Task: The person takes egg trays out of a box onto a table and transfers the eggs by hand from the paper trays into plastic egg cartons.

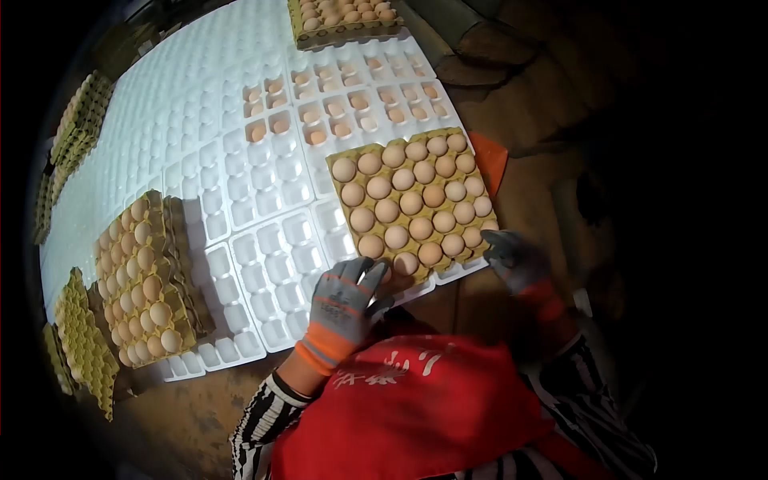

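Note:
A yellow-green pulp tray (404, 188) full of brown eggs lies on white plastic egg trays (280, 248). My left hand (344, 300), in a grey and orange glove, is at its near left corner, with curled fingers over an egg at the edge; whether they grip that egg or the tray is hidden. At the near right corner, my right hand (516, 260), gloved the same way, has its fingertips against the tray's edge. Its fingers are partly in shadow.
A stack of filled egg trays (140, 280) stands at the left, beside empty pulp trays (84, 344). Another filled tray (344, 16) is at the far edge. Loose eggs (340, 104) sit in white compartments. More stacks (80, 120) stand far left.

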### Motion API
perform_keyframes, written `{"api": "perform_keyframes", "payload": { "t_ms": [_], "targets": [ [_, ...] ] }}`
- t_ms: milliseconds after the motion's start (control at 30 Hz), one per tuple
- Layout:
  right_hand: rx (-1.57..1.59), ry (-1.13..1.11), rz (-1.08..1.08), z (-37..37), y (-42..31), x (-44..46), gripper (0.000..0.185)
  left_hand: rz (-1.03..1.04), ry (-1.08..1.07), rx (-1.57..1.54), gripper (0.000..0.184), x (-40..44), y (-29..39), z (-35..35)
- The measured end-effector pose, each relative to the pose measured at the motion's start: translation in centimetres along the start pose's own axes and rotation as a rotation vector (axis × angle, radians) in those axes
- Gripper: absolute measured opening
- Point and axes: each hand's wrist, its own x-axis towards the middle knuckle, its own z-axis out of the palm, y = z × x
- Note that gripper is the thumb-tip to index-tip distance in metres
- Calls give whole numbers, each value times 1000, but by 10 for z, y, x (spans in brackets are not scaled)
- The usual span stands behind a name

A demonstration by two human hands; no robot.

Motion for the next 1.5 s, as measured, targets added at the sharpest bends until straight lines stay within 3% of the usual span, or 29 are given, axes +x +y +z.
{"api": "perform_keyframes", "payload": {
  "t_ms": [67,167,267,300,333,367,400,433,467,533,600,633,700,733,767,800,867,900,933,967,1000,1033,1067,1133,1233,1267,1367,1433,1500],
  "targets": [
    [-153,-151,-173,7,-12,21,45,-20,10,107,56,10,11,30],
    [-336,-121,-501,32,-29,37,45,23,11,300,47,23,21,65],
    [-491,-283,-507,67,-18,48,44,-33,-50,397,40,33,26,90],
    [-354,-277,-514,63,-15,52,44,-75,-85,406,38,37,28,91],
    [-220,-271,-519,55,-11,57,44,-121,-103,295,31,41,29,84],
    [-86,-268,-517,46,-9,61,44,-204,28,59,30,39,28,79],
    [139,-239,-374,33,-11,60,43,-280,165,-177,30,35,26,73],
    [785,-298,-94,38,1,61,41,-346,307,-412,29,33,23,68],
    [848,-335,0,29,16,67,41,-618,421,-927,27,31,23,65],
    [1030,-419,105,14,19,81,41,-639,451,-1078,26,26,2,47],
    [398,-270,-283,23,1,91,41,-716,336,-1052,23,34,15,37],
    [74,-185,-464,30,-10,95,41,-583,174,-366,30,40,30,33],
    [-434,-237,-516,49,-27,97,45,-327,-84,312,38,36,42,37],
    [-613,-325,-478,63,-32,99,46,-418,-354,413,44,35,45,40],
    [-791,-416,-438,72,-34,102,48,-391,-352,450,44,33,40,45],
    [-657,-434,-426,61,-37,106,49,-363,-349,489,44,30,31,52],
    [46,-368,-306,48,-14,108,52,-282,-211,482,38,24,19,60],
    [391,-327,-237,40,-2,110,53,-367,-115,256,36,21,20,56],
    [713,-374,31,25,-7,112,53,-448,-14,30,35,19,21,48],
    [843,-338,100,9,-17,109,53,-522,87,-196,33,16,20,42],
    [1011,-378,176,3,-19,106,52,-745,129,-658,35,10,10,39],
    [1179,-410,255,2,-20,104,50,-797,234,-1098,43,6,0,32],
    [973,-430,170,7,-24,105,51,-864,298,-1292,50,5,-6,24],
    [442,-292,-441,36,-33,112,53,-865,382,-1530,60,6,-11,10],
    [-438,-375,-488,53,-66,102,59,-810,239,-962,59,15,-26,25],
    [-644,-400,-462,68,-69,102,59,-416,245,-152,59,21,-22,27],
    [-672,-454,-381,78,-79,105,54,-527,-80,353,57,45,-1,37],
    [-474,-380,-382,70,-79,107,52,-460,-93,381,53,48,-14,43],
    [-147,-249,-243,54,-84,114,51,-421,-104,305,52,45,-19,30]
  ]
}}
